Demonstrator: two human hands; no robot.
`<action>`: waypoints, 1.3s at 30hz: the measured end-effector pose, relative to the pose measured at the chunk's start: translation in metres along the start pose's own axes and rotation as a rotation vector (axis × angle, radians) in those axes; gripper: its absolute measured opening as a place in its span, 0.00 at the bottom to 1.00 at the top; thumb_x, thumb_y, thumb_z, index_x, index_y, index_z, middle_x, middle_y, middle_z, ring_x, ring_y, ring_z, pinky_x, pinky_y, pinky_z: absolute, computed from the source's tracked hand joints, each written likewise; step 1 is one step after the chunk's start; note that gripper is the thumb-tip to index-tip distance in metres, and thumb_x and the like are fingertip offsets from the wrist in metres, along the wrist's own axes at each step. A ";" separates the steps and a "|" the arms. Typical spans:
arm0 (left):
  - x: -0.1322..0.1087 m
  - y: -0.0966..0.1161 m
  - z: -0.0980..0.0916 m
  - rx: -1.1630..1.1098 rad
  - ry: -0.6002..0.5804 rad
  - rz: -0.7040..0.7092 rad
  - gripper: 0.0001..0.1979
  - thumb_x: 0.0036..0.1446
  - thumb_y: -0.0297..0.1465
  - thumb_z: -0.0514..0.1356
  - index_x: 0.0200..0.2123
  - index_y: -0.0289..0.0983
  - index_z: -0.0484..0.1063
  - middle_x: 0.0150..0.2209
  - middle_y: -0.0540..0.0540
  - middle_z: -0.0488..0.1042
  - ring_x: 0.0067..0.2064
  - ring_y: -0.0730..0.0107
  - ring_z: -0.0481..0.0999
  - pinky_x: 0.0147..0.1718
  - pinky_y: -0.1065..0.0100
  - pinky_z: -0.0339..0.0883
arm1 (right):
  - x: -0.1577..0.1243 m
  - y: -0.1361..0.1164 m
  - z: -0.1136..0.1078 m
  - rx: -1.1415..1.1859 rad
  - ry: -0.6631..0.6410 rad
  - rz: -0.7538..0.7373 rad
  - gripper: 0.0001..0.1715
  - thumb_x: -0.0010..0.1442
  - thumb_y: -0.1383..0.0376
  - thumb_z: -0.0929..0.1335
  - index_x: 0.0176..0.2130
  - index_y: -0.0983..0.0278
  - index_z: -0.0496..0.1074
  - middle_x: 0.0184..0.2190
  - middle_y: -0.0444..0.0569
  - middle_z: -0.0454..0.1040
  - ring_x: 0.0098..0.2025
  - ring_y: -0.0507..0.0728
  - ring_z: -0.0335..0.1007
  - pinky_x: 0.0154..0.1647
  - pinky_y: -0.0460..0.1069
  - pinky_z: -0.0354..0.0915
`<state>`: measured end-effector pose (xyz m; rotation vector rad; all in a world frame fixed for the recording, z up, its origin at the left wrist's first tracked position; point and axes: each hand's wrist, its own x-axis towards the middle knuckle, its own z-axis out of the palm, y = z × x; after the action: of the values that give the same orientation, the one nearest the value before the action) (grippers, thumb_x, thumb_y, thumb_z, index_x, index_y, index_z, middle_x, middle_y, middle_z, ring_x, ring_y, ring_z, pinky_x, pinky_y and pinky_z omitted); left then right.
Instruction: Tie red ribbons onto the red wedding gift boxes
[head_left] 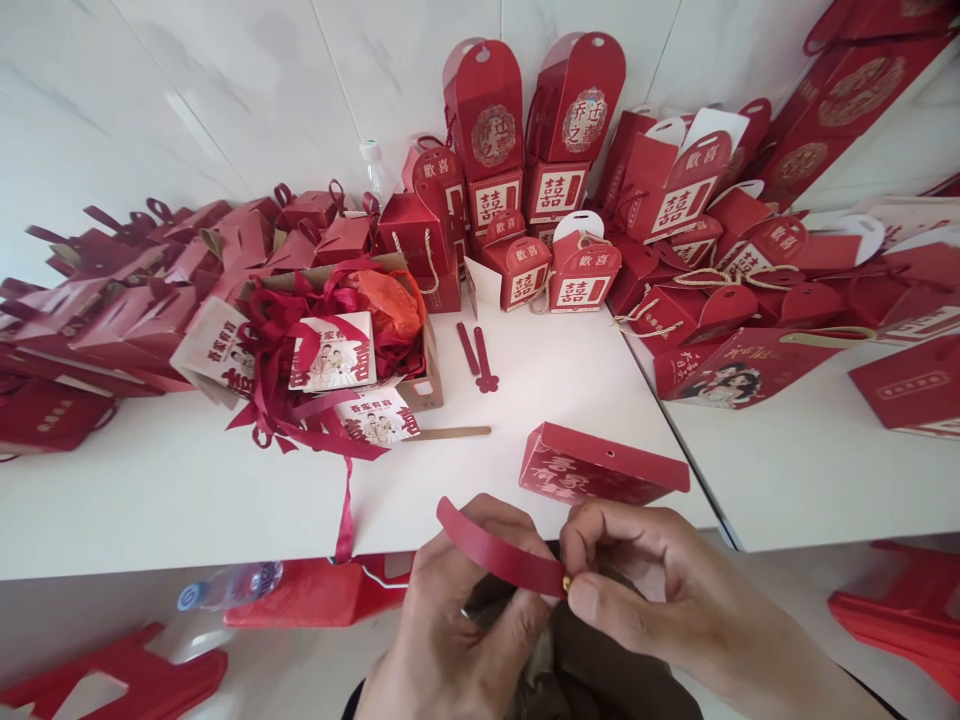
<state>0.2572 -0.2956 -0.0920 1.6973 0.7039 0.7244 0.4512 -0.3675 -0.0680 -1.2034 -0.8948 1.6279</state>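
Note:
Close to my body, in front of the table edge, my left hand [480,620] pinches a curved red strip [502,555]. The strip's free end points up and left. With thumb and forefinger, my right hand [637,580] grips a small gold-coloured fastener [567,583] at the strip's right end. Just beyond my hands lies a red box [600,465] on its side, with a small hole in its upper panel. Two more dark red strips [477,358], one with a flower-shaped end, lie farther back on the table.
An open carton [429,375] overflows with red ribbons and printed cards. Red gift boxes [499,180] crowd the back, left and right of the white table [450,480]. A brown stick [454,433] lies near the carton. Below are a plastic bottle [232,585] and red stools [315,595].

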 end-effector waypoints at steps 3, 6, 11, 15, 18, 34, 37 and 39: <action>-0.003 0.005 0.011 -0.033 0.121 -0.037 0.02 0.62 0.33 0.65 0.36 0.44 0.78 0.37 0.45 0.77 0.35 0.65 0.75 0.33 0.65 0.68 | 0.000 -0.002 0.004 -0.026 0.013 -0.020 0.16 0.64 0.56 0.75 0.33 0.62 0.70 0.26 0.38 0.62 0.28 0.49 0.52 0.29 0.45 0.54; 0.002 0.011 0.016 -0.033 0.171 -0.048 0.06 0.63 0.34 0.64 0.33 0.42 0.77 0.34 0.46 0.76 0.34 0.66 0.73 0.33 0.66 0.66 | 0.001 -0.003 0.008 -0.104 0.087 -0.069 0.15 0.66 0.56 0.72 0.32 0.61 0.69 0.26 0.39 0.63 0.28 0.50 0.55 0.28 0.45 0.56; 0.007 0.011 0.001 -0.006 -0.002 0.005 0.04 0.65 0.30 0.62 0.36 0.42 0.78 0.34 0.47 0.75 0.35 0.69 0.75 0.32 0.70 0.69 | -0.005 0.001 0.009 -0.283 0.186 -0.128 0.14 0.69 0.51 0.69 0.38 0.58 0.72 0.32 0.43 0.71 0.35 0.54 0.69 0.36 0.47 0.67; 0.004 0.004 -0.007 0.055 -0.114 -0.014 0.08 0.61 0.30 0.66 0.43 0.44 0.81 0.41 0.44 0.78 0.39 0.63 0.78 0.38 0.65 0.74 | -0.009 0.002 0.008 -0.381 0.214 -0.184 0.16 0.68 0.51 0.71 0.52 0.51 0.74 0.43 0.46 0.74 0.45 0.58 0.72 0.37 0.48 0.69; 0.004 0.001 -0.006 0.033 -0.130 -0.056 0.07 0.60 0.29 0.66 0.43 0.43 0.81 0.41 0.43 0.79 0.39 0.61 0.78 0.37 0.64 0.74 | -0.008 0.002 0.009 -0.411 0.170 -0.257 0.05 0.68 0.56 0.71 0.44 0.50 0.76 0.43 0.44 0.72 0.46 0.56 0.71 0.42 0.48 0.68; 0.018 0.013 -0.007 -0.130 -0.293 -0.005 0.04 0.66 0.30 0.62 0.37 0.42 0.77 0.36 0.48 0.78 0.34 0.73 0.76 0.34 0.72 0.69 | -0.023 0.003 -0.001 -0.734 0.097 -0.396 0.09 0.72 0.68 0.67 0.44 0.51 0.68 0.44 0.41 0.74 0.47 0.52 0.74 0.44 0.45 0.71; 0.020 0.010 -0.003 -0.073 -0.206 0.045 0.04 0.66 0.29 0.61 0.41 0.45 0.75 0.38 0.49 0.76 0.37 0.71 0.76 0.36 0.70 0.71 | -0.025 0.008 -0.005 -0.792 0.143 -0.477 0.12 0.72 0.72 0.66 0.45 0.53 0.67 0.45 0.43 0.73 0.50 0.52 0.73 0.48 0.45 0.71; 0.025 0.006 0.001 0.032 -0.033 0.075 0.09 0.66 0.31 0.61 0.49 0.48 0.72 0.43 0.49 0.75 0.43 0.68 0.76 0.42 0.67 0.71 | -0.026 0.008 -0.011 -0.797 0.171 -0.570 0.14 0.70 0.74 0.66 0.47 0.53 0.67 0.43 0.43 0.73 0.47 0.52 0.74 0.49 0.44 0.71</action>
<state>0.2742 -0.2782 -0.0834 1.7688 0.6351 0.7389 0.4630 -0.3943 -0.0704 -1.3892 -1.6698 0.6969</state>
